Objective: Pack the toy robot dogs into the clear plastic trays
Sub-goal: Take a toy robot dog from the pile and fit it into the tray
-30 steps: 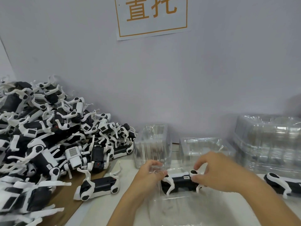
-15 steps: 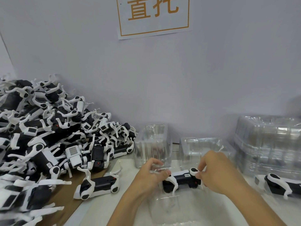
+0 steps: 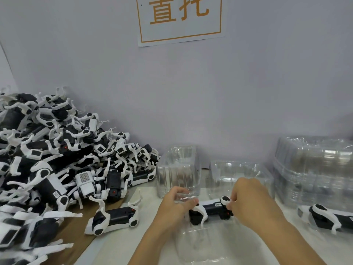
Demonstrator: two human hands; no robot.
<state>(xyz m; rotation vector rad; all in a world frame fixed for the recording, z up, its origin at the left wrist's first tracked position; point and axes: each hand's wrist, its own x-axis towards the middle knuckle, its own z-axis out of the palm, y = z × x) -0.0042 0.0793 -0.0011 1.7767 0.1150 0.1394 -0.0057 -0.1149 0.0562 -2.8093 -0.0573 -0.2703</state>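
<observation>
Both hands grip one toy robot dog (image 3: 210, 210) over a clear tray (image 3: 206, 243) at six o'clock: left hand (image 3: 175, 205) at its rear, right hand (image 3: 248, 203) pinching the front leg. Light and rigid, it seems; thin legs look fragile, so the body is safer.

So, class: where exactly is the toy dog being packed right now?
In the head view it lies low and centre-right: the toy dog is gripped between the left hand and right hand, over the clear tray.
</observation>
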